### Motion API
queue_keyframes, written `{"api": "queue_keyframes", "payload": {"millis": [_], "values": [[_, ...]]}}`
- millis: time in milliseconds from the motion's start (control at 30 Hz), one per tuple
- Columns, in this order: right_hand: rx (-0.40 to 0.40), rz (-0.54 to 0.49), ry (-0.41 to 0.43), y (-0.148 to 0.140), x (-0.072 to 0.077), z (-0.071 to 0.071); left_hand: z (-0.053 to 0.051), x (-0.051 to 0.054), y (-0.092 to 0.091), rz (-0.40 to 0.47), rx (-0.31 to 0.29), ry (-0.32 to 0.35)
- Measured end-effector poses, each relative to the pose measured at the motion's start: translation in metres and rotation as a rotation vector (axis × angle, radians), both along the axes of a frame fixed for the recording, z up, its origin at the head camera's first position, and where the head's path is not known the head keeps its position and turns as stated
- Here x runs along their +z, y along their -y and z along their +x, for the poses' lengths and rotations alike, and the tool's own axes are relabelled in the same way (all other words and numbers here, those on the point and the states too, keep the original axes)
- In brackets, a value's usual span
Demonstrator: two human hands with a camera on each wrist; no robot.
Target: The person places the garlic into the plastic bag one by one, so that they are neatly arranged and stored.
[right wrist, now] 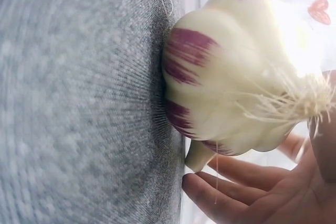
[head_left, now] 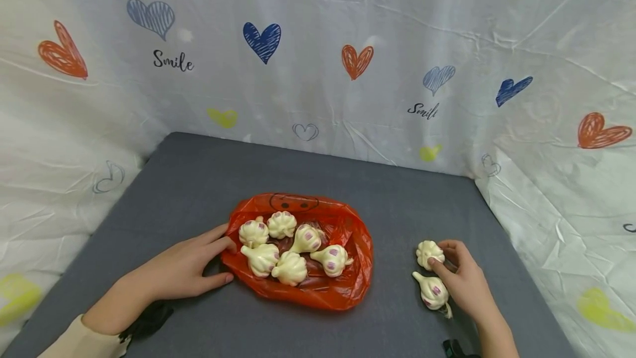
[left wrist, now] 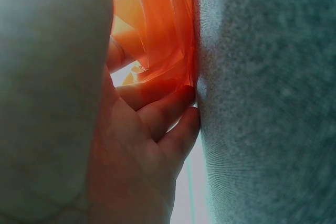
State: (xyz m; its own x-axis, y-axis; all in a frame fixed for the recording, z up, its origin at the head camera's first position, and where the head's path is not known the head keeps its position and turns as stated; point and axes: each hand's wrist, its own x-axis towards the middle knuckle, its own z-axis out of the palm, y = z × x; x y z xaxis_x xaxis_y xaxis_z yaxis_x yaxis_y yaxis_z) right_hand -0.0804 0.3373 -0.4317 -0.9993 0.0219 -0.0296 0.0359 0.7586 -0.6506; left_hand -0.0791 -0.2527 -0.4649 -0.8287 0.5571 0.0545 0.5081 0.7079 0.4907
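A red plastic bag (head_left: 370, 258) lies with its mouth spread wide, and several white garlic bulbs (head_left: 291, 268) with purple marks sit inside it. My left hand (head_left: 186, 267) holds the bag's left edge, its fingers at the rim and the thumb low on the near side; some fingertips are hidden by the plastic. On the right, my right hand (head_left: 467, 278) grips one garlic bulb (head_left: 427, 253) between thumb and fingers. Just nearer to me lies another garlic bulb (right wrist: 226, 72), its stem pointing left and its roots toward me.
Everything stands on a dark grey table (head_left: 199, 181). A white curtain (head_left: 318, 82) printed with hearts hangs behind it and at both sides. Dark wrist straps (head_left: 149, 316) show at both wrists.
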Motion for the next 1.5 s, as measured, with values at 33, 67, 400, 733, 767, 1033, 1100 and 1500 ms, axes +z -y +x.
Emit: {"api": "queue_keyframes", "payload": {"millis": [33, 67, 400, 733, 767, 1033, 1100, 1500], "values": [[-0.002, -0.005, 0.012, -0.0004, -0.0003, -0.0001, 0.0000, 0.0001, -0.0001, -0.001, 0.001, 0.001], [-0.004, -0.010, 0.025, -0.0008, -0.0005, -0.0003, -0.0001, 0.0002, -0.0001, -0.002, 0.002, 0.002], [-0.036, -0.024, 0.088, -0.0019, -0.0017, -0.0017, 0.0005, 0.0023, -0.0007, -0.001, -0.010, -0.011], [-0.047, 0.005, 0.063, -0.0009, -0.0015, -0.0004, 0.0011, 0.0032, -0.0009, -0.010, 0.011, 0.015], [-0.047, 0.007, 0.059, -0.0009, -0.0016, -0.0005, 0.0012, 0.0033, -0.0009, -0.012, 0.013, 0.017], [-0.071, 0.014, 0.013, 0.0003, -0.0016, 0.0014, 0.0008, 0.0031, -0.0015, -0.015, 0.014, 0.019], [-0.078, 0.009, -0.002, 0.0007, -0.0014, 0.0027, 0.0004, 0.0034, -0.0017, -0.017, 0.011, 0.019], [-0.094, -0.003, -0.037, 0.0054, 0.0037, 0.0054, 0.0011, 0.0066, -0.0036, -0.020, 0.009, 0.011]]}}
